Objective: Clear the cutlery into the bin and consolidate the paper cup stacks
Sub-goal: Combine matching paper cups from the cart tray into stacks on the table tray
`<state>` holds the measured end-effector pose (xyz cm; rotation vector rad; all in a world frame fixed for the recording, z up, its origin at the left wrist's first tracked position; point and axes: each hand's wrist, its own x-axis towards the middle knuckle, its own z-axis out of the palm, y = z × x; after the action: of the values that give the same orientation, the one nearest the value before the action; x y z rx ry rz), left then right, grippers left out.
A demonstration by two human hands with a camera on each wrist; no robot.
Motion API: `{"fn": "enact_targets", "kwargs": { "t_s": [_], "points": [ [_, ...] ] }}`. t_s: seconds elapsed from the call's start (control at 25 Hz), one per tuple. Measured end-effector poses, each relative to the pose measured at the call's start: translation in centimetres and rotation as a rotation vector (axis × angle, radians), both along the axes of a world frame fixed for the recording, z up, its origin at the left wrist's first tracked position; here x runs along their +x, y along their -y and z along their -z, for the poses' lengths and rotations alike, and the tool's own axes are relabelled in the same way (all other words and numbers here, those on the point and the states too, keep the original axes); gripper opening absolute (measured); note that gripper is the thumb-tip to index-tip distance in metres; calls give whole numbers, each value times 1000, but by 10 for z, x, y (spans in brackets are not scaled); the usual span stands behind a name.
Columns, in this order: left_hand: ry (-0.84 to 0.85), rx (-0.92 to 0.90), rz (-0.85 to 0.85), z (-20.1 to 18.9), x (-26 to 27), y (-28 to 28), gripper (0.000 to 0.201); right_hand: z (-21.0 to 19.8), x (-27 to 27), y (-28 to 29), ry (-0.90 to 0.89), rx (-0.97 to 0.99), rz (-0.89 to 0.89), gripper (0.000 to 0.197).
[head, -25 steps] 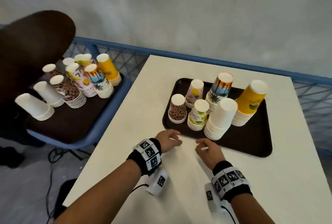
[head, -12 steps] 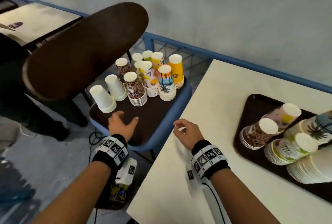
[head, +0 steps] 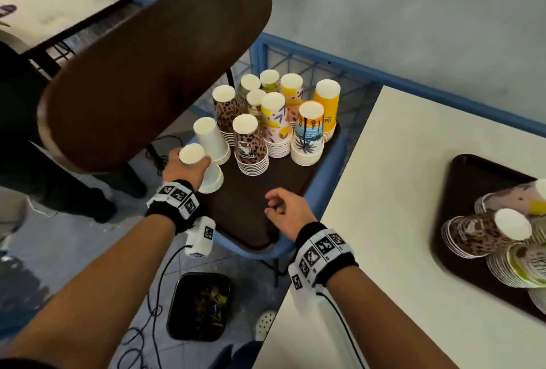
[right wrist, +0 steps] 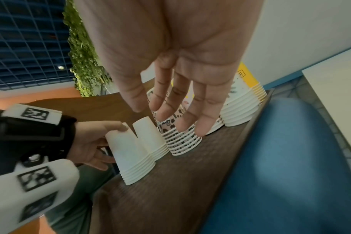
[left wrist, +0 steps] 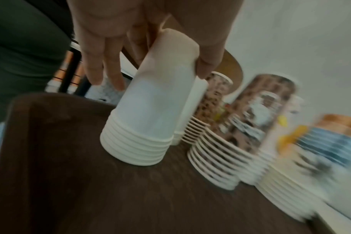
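Several upside-down paper cup stacks stand on a brown tray (head: 245, 212) that lies on a blue chair. My left hand (head: 189, 169) grips the nearest plain white stack (head: 211, 179) near its top, thumb on one side and fingers on the other; the white stack (left wrist: 148, 120) has its rims on the tray. A second white stack (head: 211, 139) stands just behind it, and a leopard-print stack (head: 249, 147) to its right. My right hand (head: 280, 206) hovers over the tray's front part with fingers (right wrist: 202, 126) relaxed and holding nothing.
A white table (head: 399, 221) lies to the right with another brown tray (head: 461, 191) of cup stacks (head: 484, 232). A black bin (head: 201, 306) with coloured items sits on the floor below the chair. The brown chair back (head: 147, 67) looms at the left. Cables trail on the floor.
The view has swung left to the chair. My left hand reached forward and took hold of the nearest white stack. My right hand left the table edge and now hovers over the chair's tray.
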<state>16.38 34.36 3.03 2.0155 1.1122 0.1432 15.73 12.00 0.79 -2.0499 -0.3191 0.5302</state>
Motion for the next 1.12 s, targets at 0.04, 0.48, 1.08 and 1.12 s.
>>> {"fn": "enact_targets", "kwargs": {
  "t_s": [0.04, 0.48, 1.08, 1.12],
  "points": [
    [50, -10, 72, 2, -8, 17, 65, -1, 0, -1, 1, -27, -10, 34],
    [227, -358, 555, 9, -39, 89, 71, 23, 10, -20, -160, -93, 125, 78],
    [245, -175, 351, 28, 49, 81, 94, 0, 3, 38, 57, 114, 474, 79],
    [205, -177, 385, 36, 46, 88, 97, -1, 1, 50, 48, 113, 508, 79]
  ]
}}
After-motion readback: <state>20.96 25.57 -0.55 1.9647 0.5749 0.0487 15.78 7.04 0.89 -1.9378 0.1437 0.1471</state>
